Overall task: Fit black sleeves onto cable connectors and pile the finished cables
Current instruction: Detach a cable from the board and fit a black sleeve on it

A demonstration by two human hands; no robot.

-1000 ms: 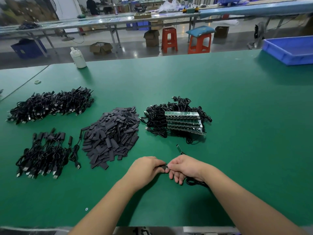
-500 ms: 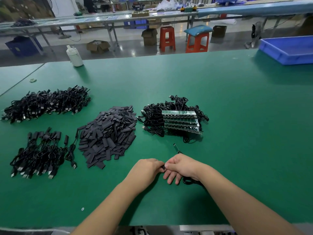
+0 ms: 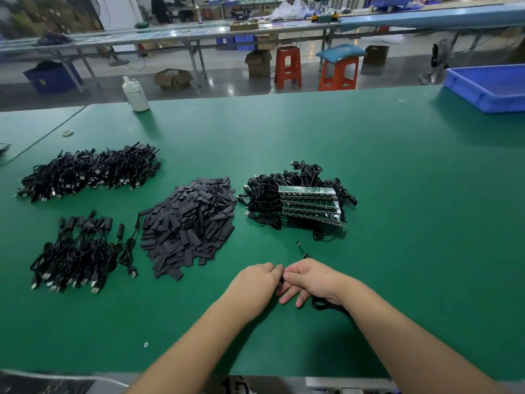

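Light: even, fairly bright, from overhead.
Shadows: soft, short, under both forearms on the counter [image 3: 397,172].
Glare: pale reflections on the floor [image 3: 227,81] beyond.
Distortion: wide-angle bending at edges.
Focus: background slightly soft.

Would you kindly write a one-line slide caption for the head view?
Both hands, left hand and right hand, meet over a black cable on the green table, behind them a sleeve pile.

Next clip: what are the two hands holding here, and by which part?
Both the left hand and right hand pinch one thin black cable where their fingertips meet; the exact part is hidden. Its ends trail beyond and under the right hand.
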